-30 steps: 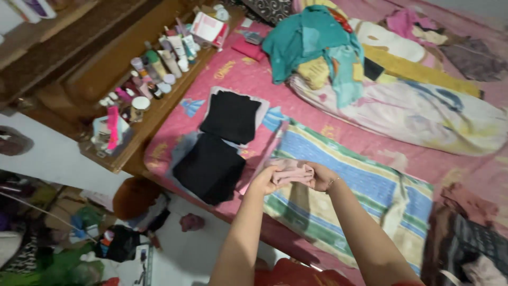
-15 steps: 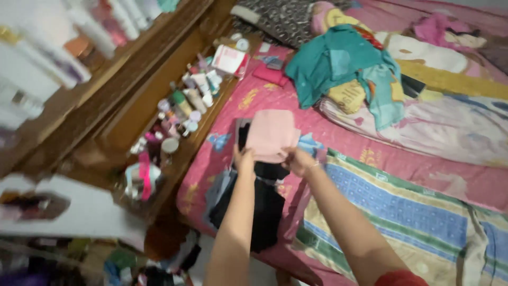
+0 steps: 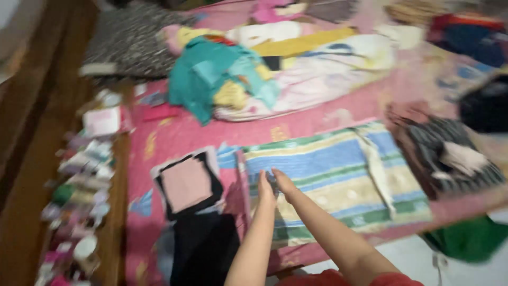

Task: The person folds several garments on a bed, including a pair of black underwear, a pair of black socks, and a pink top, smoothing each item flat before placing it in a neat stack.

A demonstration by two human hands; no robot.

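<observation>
My left hand (image 3: 266, 189) and my right hand (image 3: 283, 183) are stretched out side by side over the near left edge of a striped blue, green and cream blanket (image 3: 338, 175) on the bed. Both look empty, with fingers extended; the picture is blurred. Left of them a folded pale pink garment (image 3: 185, 184) lies flat on a folded black garment (image 3: 211, 182). Another black folded piece (image 3: 203, 249) lies closer to me.
A pink bedsheet (image 3: 174, 132) covers the bed. A heap of teal, yellow and white clothes (image 3: 233, 79) lies further back. Dark striped clothing (image 3: 450, 148) sits to the right. A wooden shelf (image 3: 79, 180) with several bottles and tubes runs along the left.
The pink garment, held up in both hands half a second ago, now lies on the black stack. Both hands have let go and moved right to the striped blanket. The view swung right.
</observation>
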